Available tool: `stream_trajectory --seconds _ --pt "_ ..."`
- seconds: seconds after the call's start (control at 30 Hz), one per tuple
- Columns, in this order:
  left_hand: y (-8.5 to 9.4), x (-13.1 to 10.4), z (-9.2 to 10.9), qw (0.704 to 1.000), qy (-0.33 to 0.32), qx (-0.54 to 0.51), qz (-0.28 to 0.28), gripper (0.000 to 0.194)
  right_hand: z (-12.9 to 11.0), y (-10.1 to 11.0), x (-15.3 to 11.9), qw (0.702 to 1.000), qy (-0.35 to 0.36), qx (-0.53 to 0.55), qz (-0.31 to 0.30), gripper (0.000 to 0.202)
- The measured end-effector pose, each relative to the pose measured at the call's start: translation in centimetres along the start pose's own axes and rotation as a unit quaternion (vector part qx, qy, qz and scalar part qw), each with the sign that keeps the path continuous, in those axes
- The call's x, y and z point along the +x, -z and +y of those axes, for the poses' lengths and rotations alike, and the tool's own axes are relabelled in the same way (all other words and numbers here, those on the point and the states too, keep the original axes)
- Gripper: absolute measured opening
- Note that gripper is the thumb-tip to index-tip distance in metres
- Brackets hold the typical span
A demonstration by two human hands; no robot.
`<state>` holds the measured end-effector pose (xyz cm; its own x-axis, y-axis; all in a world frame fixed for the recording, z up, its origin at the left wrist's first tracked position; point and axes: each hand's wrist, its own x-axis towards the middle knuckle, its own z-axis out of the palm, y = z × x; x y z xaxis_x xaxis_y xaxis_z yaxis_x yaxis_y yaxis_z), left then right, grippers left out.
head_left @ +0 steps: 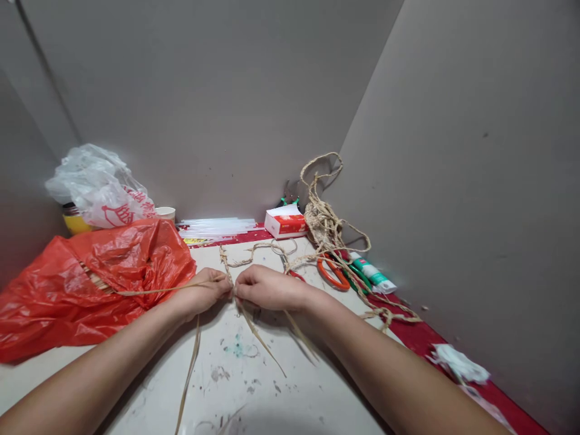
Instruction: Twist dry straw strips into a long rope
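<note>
Both hands meet over the white board, fingertips almost touching at the near end of a thin braided straw cord (228, 272). My left hand (207, 292) is closed in a pinch on the cord, and one loose strand runs left from it over the red bag. Close beside it, my right hand (266, 287) is pinched on the straw strands (260, 339), whose tails hang down toward me. Another strand (189, 374) trails below my left wrist. From the cord's far end a braid (254, 251) winds right to a heap of braided rope (325, 223).
A red plastic bag (149, 260) with straw lies left, a clear bag (102, 187) and paper cup (165, 212) behind it. White sticks (217, 226) and a red-white box (285, 222) line the back. Orange-handled scissors (333, 275) and a green-white tube (374, 275) lie right.
</note>
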<state>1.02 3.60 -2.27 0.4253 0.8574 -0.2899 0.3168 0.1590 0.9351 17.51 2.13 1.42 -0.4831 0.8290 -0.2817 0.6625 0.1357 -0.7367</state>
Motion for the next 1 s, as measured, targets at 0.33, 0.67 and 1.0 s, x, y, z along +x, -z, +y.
stream_trajectory --seconds 0.33,0.67,1.0 --pt "-0.4 -0.5 0.6 0.994 0.004 -0.112 -0.010 0.034 -0.4 -1.7 -0.8 0.986 0.029 0.076 -0.144 0.018" --pt "0.6 -0.4 0.9 0.994 0.033 -0.081 -0.058 0.027 0.8 4.2 -0.7 0.972 -0.005 0.216 0.091 0.027" --pt "1.0 -0.5 1.5 0.990 0.045 -0.110 -0.072 0.030 1.3 0.1 1.4 0.959 0.000 0.283 0.024 0.025"
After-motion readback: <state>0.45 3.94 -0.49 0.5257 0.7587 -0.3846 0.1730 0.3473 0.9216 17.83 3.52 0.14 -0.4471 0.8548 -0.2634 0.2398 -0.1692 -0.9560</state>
